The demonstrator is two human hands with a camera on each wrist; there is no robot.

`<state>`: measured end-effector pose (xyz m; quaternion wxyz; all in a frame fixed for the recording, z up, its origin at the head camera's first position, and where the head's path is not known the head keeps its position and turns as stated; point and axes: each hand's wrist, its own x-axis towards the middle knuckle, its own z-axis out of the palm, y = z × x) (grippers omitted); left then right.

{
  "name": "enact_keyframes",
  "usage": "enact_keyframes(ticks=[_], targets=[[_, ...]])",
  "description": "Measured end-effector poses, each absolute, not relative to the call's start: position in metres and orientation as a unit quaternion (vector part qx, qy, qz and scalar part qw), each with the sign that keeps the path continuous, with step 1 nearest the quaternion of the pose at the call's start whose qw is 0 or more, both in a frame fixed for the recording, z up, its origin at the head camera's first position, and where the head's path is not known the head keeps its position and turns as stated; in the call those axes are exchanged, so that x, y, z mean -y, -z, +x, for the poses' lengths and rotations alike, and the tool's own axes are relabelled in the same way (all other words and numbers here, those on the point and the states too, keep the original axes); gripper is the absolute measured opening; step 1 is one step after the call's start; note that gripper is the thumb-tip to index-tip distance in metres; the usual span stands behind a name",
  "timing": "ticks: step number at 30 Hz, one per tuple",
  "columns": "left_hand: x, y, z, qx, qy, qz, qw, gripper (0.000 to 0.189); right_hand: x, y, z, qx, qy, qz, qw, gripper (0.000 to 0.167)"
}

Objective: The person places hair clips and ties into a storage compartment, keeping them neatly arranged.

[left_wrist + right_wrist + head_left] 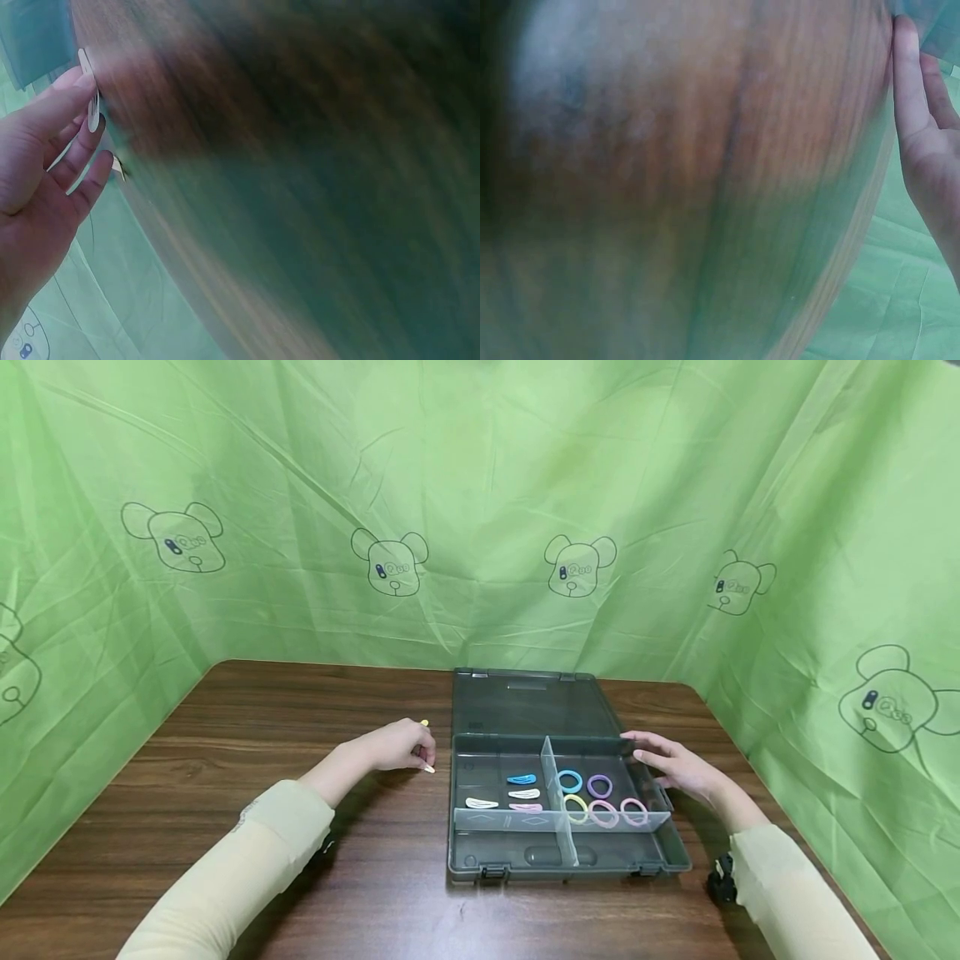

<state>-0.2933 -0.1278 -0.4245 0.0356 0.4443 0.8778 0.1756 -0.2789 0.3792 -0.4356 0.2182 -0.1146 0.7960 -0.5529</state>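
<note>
Thumb and fingers of my left hand (393, 745) pinch a pale snap hair clip (89, 91) just above the table, left of the box. Past that hand, a small yellow piece (425, 723) peeks out, mostly hidden. The smoky plastic organizer box (506, 852) lies with its lid (528, 706) folded back. In its back left compartment are a blue hair clip (521, 779), a pink one (527, 807) and two whitish ones. Several hair ties, among them a purple one (599, 787), lie in the back right compartment. My right hand (678, 770) rests with extended fingers along the box's right side.
Translucent dividers (555, 777) split the box, and two latches (493, 872) sit on its front. The dark wooden table (375, 893) meets a green cloth (480, 460) with bear drawings at the back and sides.
</note>
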Motion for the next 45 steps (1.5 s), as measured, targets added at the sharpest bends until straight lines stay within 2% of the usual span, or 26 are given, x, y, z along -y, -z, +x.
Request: enact_keyframes(ticks=[29, 38, 45], targets=[[0.13, 0.405, -0.283, -0.888, -0.201, 0.412, 0.045, 0.013, -0.375, 0.435, -0.28, -0.795, 0.555, -0.11, 0.217, 0.051], [0.13, 0.386, -0.276, -0.875, -0.232, 0.425, 0.007, 0.013, -0.376, 0.436, -0.281, -0.794, 0.558, -0.108, 0.216, 0.05], [0.121, 0.376, -0.269, -0.871, -0.255, 0.42, 0.001, 0.01, -0.376, 0.436, -0.281, -0.797, 0.553, -0.11, 0.216, 0.051]])
